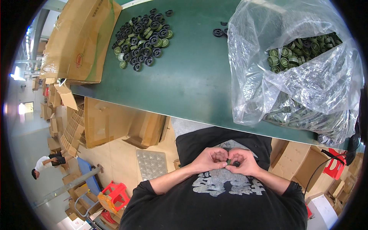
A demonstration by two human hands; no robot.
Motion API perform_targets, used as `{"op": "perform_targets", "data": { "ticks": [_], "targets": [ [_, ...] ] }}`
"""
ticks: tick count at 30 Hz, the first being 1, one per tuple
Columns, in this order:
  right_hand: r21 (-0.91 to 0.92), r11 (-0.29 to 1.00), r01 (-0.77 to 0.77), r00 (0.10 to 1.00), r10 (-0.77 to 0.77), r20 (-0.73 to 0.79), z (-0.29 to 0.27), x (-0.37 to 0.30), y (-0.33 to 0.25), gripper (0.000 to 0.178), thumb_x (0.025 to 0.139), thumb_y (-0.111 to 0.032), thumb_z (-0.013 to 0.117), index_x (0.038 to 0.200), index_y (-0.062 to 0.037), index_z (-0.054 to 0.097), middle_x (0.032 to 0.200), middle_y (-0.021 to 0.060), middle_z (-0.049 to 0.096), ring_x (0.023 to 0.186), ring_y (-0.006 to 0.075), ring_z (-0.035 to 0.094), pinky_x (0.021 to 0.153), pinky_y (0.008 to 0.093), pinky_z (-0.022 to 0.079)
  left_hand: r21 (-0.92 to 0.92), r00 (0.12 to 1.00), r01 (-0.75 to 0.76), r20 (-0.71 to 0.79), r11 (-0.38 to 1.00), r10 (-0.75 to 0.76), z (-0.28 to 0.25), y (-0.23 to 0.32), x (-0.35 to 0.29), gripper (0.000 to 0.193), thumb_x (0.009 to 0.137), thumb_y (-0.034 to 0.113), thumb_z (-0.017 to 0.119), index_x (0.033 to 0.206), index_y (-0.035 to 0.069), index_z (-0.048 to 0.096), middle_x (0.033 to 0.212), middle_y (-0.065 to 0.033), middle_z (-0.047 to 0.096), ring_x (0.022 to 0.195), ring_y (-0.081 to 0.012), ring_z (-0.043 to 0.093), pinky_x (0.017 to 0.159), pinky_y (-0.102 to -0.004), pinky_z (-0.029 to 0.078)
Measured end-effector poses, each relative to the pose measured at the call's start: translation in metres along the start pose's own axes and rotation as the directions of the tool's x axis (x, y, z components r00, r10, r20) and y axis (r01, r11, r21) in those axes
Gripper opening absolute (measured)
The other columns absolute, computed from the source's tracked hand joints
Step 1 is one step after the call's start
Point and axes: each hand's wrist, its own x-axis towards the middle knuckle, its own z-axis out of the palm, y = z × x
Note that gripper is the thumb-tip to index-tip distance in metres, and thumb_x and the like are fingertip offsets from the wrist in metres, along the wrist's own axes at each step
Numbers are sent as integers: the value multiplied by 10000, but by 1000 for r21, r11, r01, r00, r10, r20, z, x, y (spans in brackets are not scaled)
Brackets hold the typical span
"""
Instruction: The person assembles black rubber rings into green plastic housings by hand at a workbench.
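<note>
two bare hands close around a small piece in front of a black shirt

from where i stand, the seated-height work happens just off the near edge of a long, smooth dark green table [191,69]. the left hand [211,159] and the right hand [244,161] meet before a black shirt with grey print [226,184], fingers curled and tips drawn nearly together. a small dark green plastic piece [229,161] sits in the narrow gap where the two sets of fingertips meet, pinched from both sides. a small black plastic piece [236,164] shows just beside it, within the curl of the right fingers; i cannot tell whether the two are joined.

on the table, left of the hands and farther off, lies a loose pile of small round black and green plastic pieces [142,40], next to a tall brown cardboard box [76,42]. to the right slumps a big clear plastic bag [249,76], torn or folded open over a mass of green ring-shaped pieces [301,51]. a few round black pieces [218,32] lie by the bag's left side.
</note>
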Motion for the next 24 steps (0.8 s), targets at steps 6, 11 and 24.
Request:
{"op": "perform_targets", "data": {
  "ticks": [6,11,24],
  "targets": [
    [-52,994,93,996,-93,-4,3,-5,1,334,722,54,726,1001,16,547,964,52,585,815,95,614,731,239,522,59,995,-86,-36,995,89,8,-1,-5,159,840,10,635,988,18,579,842,12,616,784,-43,573,695,-204,481],
    [-158,959,235,912,-274,-306,14,17,-26,427,719,26,748,1077,19,515,1005,104,633,793,113,647,694,240,539,-21,941,-216,-270,976,203,2,16,7,229,866,24,593,1091,3,559,877,-55,640,768,-129,632,708,-250,506],
    [-648,600,470,775,-631,-22,29,18,-93,346,635,33,749,966,25,647,953,121,608,861,230,608,681,297,519,16,822,-547,-179,837,541,29,47,-7,322,842,-7,608,1150,-77,541,1183,-156,502,1027,-208,569,805,-275,520]
  ]
}}
